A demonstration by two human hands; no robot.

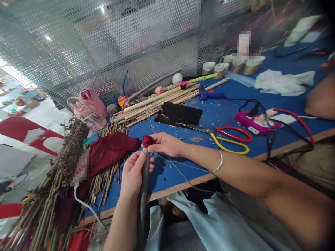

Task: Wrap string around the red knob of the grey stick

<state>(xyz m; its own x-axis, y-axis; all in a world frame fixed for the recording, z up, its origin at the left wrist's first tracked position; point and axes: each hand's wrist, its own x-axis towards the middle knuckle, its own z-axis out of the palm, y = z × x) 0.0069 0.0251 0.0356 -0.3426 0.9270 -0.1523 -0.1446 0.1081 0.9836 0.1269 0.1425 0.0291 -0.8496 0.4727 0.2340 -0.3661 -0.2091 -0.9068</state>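
My left hand (pixel 133 170) is wrapped round a grey stick (pixel 143 195) just below its top end. On that end sits a bunched piece of dark red cloth (pixel 148 140). My right hand (pixel 166 143) pinches the cloth from the right side, thumb at its lower edge. A thin grey string (pixel 180 170) trails from under my right hand across the table edge. Left of my hands lies a larger dark red cloth (pixel 112 151) over dry stalks. Scissors (pixel 225 136) with one red and one yellow handle lie beyond my right forearm.
A blue table (pixel 167 177) carries a black fabric piece (pixel 180 114), wooden sticks (pixel 157 101), a blue glue gun (pixel 209 94) and a purple power strip (pixel 258 122) with cables. Dry stalks (pixel 49 209) spread at left. Another person's arm (pixel 320 97) shows at right.
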